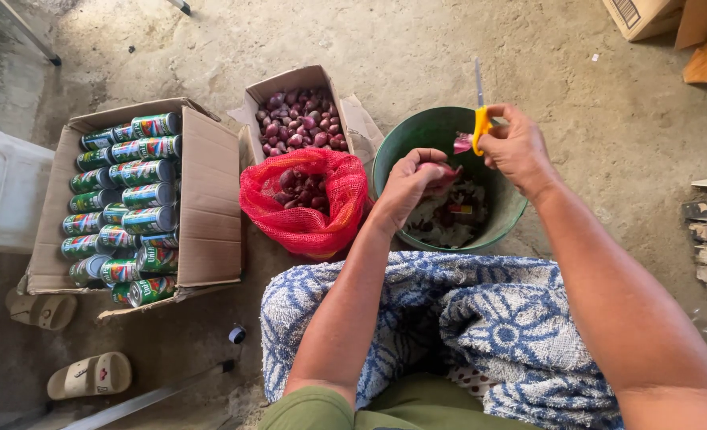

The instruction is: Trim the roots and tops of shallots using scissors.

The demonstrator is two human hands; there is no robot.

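Over green bucket (393,159), left hand (405,185) clamped on red onion (441,172), right hand (517,147) gripping yellow-handled scissors (480,111), blades pointing away.

concrete floor (449,48) | green bucket (393,155) | red mesh sack (306,223) | shallot box (290,84) | can carton (210,207) | sandals (89,374)

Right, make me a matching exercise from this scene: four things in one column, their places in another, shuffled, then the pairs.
Things:
1. shallot
2. yellow-handled scissors
3. cans
4. red mesh bag

Places:
A. stacked on their sides in the large cardboard box on the left
B. in the right hand, over the green bucket
C. on the floor between the small box of shallots and the blue patterned towel
D. in the left hand, over the bucket

Pairs: 1-D, 2-B, 3-A, 4-C
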